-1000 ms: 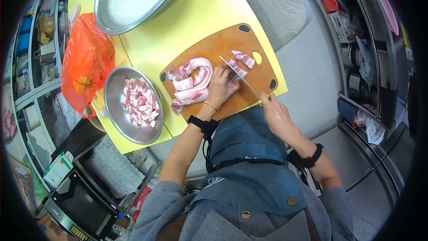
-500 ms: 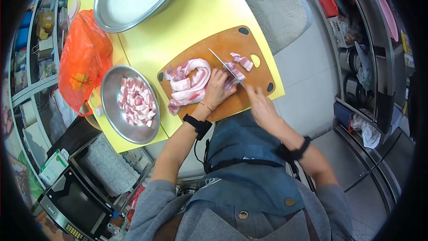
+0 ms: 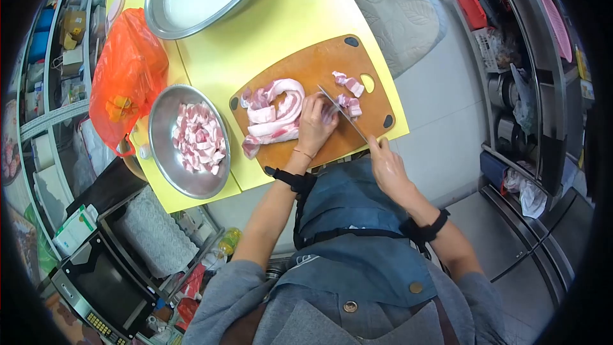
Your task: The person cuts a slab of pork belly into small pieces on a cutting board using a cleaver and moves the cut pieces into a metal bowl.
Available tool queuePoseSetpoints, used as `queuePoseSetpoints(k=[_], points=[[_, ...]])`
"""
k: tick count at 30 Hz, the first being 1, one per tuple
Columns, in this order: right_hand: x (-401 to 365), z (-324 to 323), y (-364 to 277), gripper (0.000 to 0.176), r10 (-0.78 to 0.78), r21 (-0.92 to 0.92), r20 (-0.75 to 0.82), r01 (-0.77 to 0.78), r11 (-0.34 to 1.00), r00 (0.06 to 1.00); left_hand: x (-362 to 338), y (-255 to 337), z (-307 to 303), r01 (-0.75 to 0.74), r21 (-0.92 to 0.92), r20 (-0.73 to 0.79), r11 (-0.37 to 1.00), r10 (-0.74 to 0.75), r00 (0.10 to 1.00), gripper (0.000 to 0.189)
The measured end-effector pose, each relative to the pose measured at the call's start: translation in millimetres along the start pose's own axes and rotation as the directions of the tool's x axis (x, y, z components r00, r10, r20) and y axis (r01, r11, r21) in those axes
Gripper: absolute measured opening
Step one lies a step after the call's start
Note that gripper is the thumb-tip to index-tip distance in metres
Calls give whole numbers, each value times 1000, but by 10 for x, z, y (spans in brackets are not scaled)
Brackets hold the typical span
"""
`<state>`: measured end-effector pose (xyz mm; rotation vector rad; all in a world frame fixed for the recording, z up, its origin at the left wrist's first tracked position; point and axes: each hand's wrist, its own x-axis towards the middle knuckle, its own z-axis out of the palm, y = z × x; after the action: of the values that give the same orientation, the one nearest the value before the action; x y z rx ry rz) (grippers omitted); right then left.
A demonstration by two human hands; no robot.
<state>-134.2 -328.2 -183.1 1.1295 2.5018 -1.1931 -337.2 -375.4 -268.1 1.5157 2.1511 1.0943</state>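
A brown cutting board (image 3: 300, 61) lies on the yellow table. My right hand (image 3: 389, 166) is closed around the handle of a kitchen knife (image 3: 343, 112), its blade slanting across the board just beside my left fingers. My left hand (image 3: 317, 126) presses with bent fingers on the end of a strip of raw pork belly (image 3: 303, 89), which curls across the left half of the board. Right of the blade lie cut pork pieces (image 3: 349, 105), with more pork pieces (image 3: 348, 82) farther up. My left fingertips partly hide the meat under them.
Left of the board stands a metal bowl (image 3: 155, 147) of cut pork. Beyond it are a red plastic bag (image 3: 124, 67) and a large metal basin (image 3: 153, 9) with whitish contents. A cushioned seat (image 3: 389, 16) is past the table's right edge; shelves (image 3: 511, 76) stand farther right.
My right hand has drawn the knife back towards my body and slightly right. A cut piece by the blade now lies farther right, apart from the strip. My left hand remains on the pork.
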Motion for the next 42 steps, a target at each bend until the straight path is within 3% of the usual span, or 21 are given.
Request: queuePoseSetpoints(k=[3, 6, 9, 13, 19, 25, 31, 35, 38, 42], points=[[424, -4, -74, 47, -72, -21, -109, 70, 997, 991, -80, 85, 2, -106, -48, 152, 993, 112, 982, 33], [617, 10, -45, 43, -86, 3, -190, 88, 996, 978, -41, 94, 56, -83, -44, 66, 996, 86, 994, 32], [505, -112, 35, 41, -47, 0, -226, 48, 999, 973, -64, 101, -84, -108, 6, 78, 994, 107, 991, 34], [252, -191, -87, 42, -59, 46, -206, 70, 997, 977, -111, 83, -298, -128, 105, 62, 986, 122, 991, 38], [82, -20, -271, 46, -91, -26, -170, 88, 996, 981, -185, -15, -233, -187, 26, 116, 982, 182, 976, 39], [101, 39, -337, 47, 5, -39, -105, -9, 999, 994, -152, -47, -111, -177, 63, 142, 982, 167, 976, 41], [-129, 90, -194, 55, -2, -42, -71, -1, 999, 998, -151, -39, -118, -128, 79, 193, 989, 111, 975, 41], [-353, -13, -182, 55, 75, -34, 32, -74, 997, 997, -133, -64, -128, -137, 3, 159, 991, 135, 978, 41], [-305, 5, -224, 54, 78, -5, 32, -78, 997, 996, -112, -68, -133, -139, -29, 166, 990, 142, 976, 39], [332, 116, -373, 48, -26, 42, -94, 30, 999, 995, -86, -107, -179, -123, -41, 240, 991, 130, 962, 37]])
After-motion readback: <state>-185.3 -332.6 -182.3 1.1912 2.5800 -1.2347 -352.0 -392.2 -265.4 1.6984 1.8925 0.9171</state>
